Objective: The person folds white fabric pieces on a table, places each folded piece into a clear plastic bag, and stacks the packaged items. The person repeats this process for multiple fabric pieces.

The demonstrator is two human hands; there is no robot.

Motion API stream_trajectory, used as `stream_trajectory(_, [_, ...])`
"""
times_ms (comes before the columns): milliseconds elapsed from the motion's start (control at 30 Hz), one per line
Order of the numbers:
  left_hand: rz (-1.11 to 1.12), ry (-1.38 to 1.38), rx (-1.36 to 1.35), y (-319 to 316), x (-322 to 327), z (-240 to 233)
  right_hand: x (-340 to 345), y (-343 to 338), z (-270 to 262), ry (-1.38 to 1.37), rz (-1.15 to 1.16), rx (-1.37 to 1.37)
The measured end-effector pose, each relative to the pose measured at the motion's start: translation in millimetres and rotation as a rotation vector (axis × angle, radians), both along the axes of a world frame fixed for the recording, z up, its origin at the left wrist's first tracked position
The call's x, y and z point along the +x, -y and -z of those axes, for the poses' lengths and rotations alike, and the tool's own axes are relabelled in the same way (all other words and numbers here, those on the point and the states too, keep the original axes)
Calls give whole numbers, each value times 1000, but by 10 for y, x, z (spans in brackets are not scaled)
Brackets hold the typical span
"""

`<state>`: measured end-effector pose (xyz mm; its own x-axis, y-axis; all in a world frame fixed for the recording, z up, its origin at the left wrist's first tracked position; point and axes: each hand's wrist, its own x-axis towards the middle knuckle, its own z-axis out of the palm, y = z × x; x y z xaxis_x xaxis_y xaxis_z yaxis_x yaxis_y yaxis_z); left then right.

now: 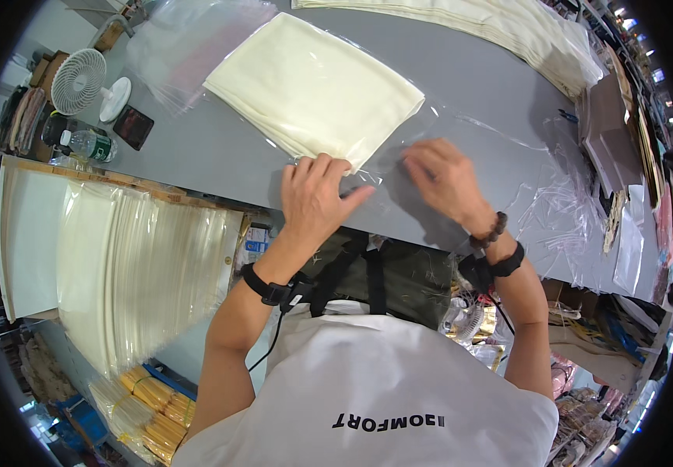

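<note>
A folded cream cloth (319, 87) lies inside a clear plastic bag (435, 114) on the grey table. My left hand (316, 192) rests its fingertips on the cloth's near corner, thumb spread to the right. Just right of that corner, my right hand (444, 181) is over the tabletop with curled, blurred fingers. Clear film lies close to those fingers; whether they pinch it cannot be made out. Black straps are on both wrists, and a beaded bracelet (488, 230) is on the right one.
Flat clear bags (190, 52) lie at the far left, near a white fan (80, 82), phone (133, 127) and bottle (88, 146). Bagged cream cloths (144, 262) fill the left side. Plastic scraps (564, 216) and cardboard (611, 134) lie right; more cream fabric (459, 26) is behind.
</note>
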<state>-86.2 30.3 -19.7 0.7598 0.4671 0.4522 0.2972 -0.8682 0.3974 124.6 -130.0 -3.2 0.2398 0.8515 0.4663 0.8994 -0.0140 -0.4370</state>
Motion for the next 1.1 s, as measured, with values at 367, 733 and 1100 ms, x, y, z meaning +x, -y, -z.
stream_trajectory(367, [22, 290, -433, -265, -146, -101, -375, -327, -7, 31, -68, -9])
stream_trajectory(733, [-151, -25, -233, -1462, -226, 7, -404, -1242, 106, -333, -285, -24])
stream_trajectory(1100, [-38, 23, -239, -1421, -294, 177, -605, -1201, -60, 71, -57, 205])
